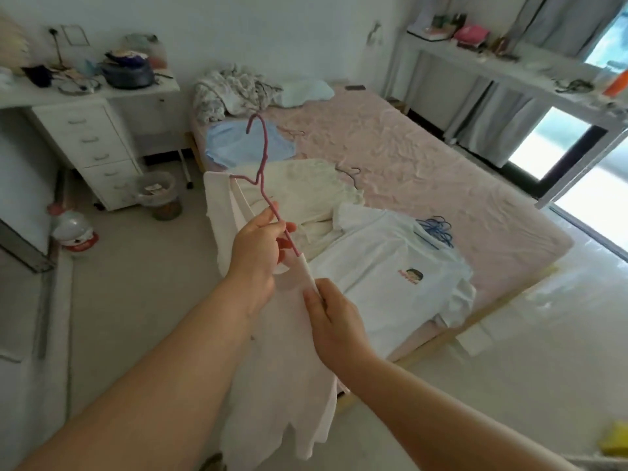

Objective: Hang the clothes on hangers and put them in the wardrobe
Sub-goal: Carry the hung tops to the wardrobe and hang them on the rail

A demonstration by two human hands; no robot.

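Both hands [253,253] – hanger [263,171] w/ shirt [285,368]

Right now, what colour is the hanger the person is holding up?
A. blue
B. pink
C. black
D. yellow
B: the hanger held up by the left hand is pink, with a pale garment draped on it; the right hand pinches the fabric at its lower end.

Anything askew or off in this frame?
Yes: the pink hanger is tilted steeply, hook pointing up and away, with the white garment on it bunched and dangling toward the floor. The left hand grips the hanger's arm; the right hand pinches the fabric at its end. Nothing looks spilled or damaged.
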